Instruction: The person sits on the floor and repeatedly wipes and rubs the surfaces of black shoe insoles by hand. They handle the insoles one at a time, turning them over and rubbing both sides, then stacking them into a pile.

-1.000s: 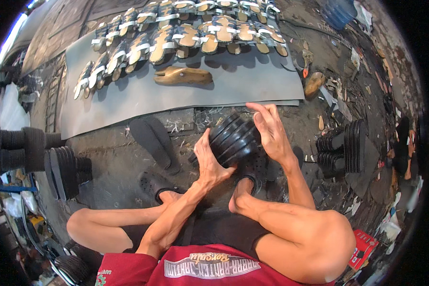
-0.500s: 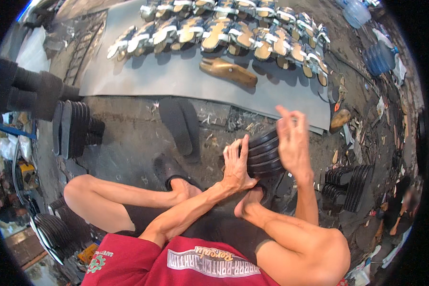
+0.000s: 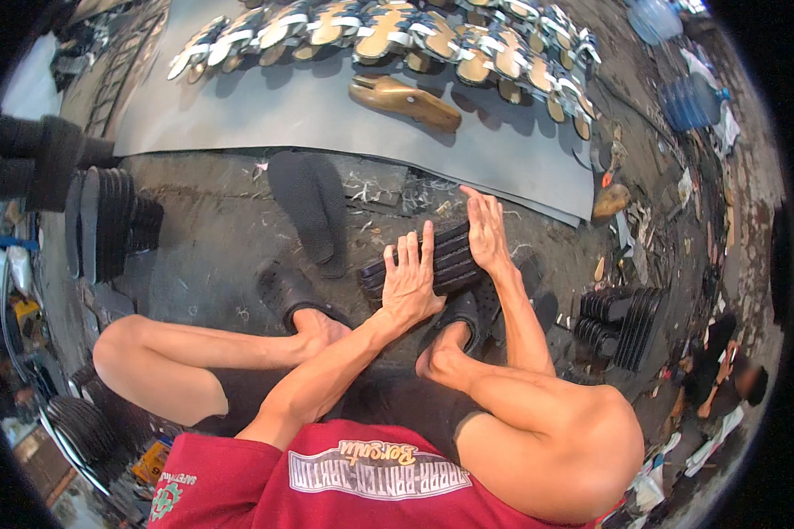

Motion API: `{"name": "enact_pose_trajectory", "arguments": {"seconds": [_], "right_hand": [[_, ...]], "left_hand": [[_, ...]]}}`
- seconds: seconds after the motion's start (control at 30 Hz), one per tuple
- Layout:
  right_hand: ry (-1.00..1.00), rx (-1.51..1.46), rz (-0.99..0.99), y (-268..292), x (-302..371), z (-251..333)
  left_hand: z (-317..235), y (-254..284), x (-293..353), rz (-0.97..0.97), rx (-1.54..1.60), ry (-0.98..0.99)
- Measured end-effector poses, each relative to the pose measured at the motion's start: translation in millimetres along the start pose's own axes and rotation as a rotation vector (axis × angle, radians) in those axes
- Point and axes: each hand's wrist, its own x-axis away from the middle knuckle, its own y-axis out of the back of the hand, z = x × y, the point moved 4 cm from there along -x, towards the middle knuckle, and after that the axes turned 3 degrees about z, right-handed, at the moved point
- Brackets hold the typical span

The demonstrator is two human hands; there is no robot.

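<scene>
A stack of black shoe soles lies tilted between my hands, beside my right foot. My left hand rests across its near side, fingers spread and pointing away from me. Against its right end lies my right hand, palm inward and fingers stretched out. The left end of the stack shows just past my left fingers. Two flat dark sole pieces lie overlapping on the ground to the left of the stack.
Rows of sandals and a wooden shoe last cover a grey sheet. More black soles stand at left and right. Blue water jugs lie at far right. Scraps litter the ground.
The sole stack has tilted over leftward, its left end now beyond my left hand. My left fingers have spread on it, and my right hand has come down against its right end.
</scene>
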Motion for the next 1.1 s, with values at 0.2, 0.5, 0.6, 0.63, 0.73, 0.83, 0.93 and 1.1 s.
{"name": "enact_pose_trajectory", "arguments": {"seconds": [0.2, 0.5, 0.6, 0.63, 0.73, 0.83, 0.93, 1.1], "right_hand": [[0.102, 0.268, -0.092, -2, -17, 62], [0.390, 0.476, 0.365, -161, -26, 178], [0.341, 0.473, 0.449, -190, -24, 201], [0.359, 0.503, 0.401, -199, -23, 197], [0.321, 0.526, 0.310, -220, -24, 182], [0.281, 0.474, 0.290, -228, -36, 162], [0.339, 0.413, 0.317, -220, -31, 158], [0.267, 0.265, 0.360, -228, -33, 175]], "left_hand": [[9, 3, 6, 0.009, 0.027, -0.018], [12, -33, -2, -0.071, 0.127, -0.015], [14, -29, 5, -0.222, -0.104, -0.037], [14, -28, 5, -0.227, -0.122, -0.028], [12, -28, 5, -0.239, -0.143, -0.044], [7, -33, 6, -0.219, -0.105, -0.060], [14, -36, 7, -0.251, -0.007, -0.091], [19, -25, 7, -0.206, 0.004, -0.077]]}}
